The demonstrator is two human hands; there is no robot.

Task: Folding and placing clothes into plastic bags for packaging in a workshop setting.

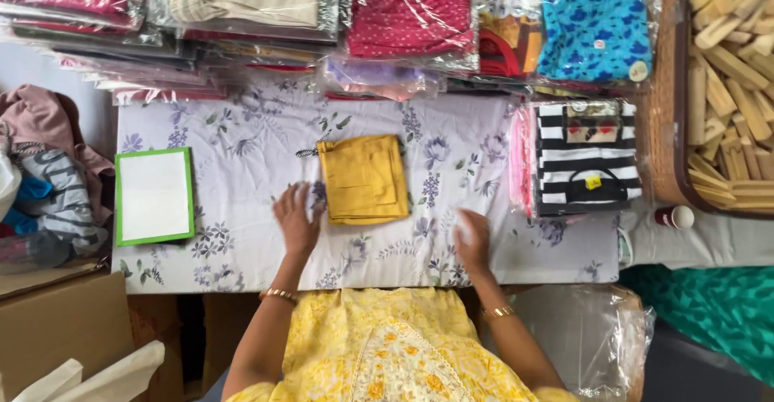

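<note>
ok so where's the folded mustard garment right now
In the head view the folded mustard garment lies flat near the middle of the floral cloth, just right of the left hand, with the green-edged white board further left and the striped packet to its right.

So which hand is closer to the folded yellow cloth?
The left hand. It lies flat on the flowered sheet, right at the lower left corner of the folded yellow cloth. The right hand rests on the sheet further off, below and to the right of the cloth.

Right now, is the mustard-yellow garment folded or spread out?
Folded: the mustard-yellow garment lies as a compact rectangle with layered edges on the floral cloth, beside the left hand.
</note>
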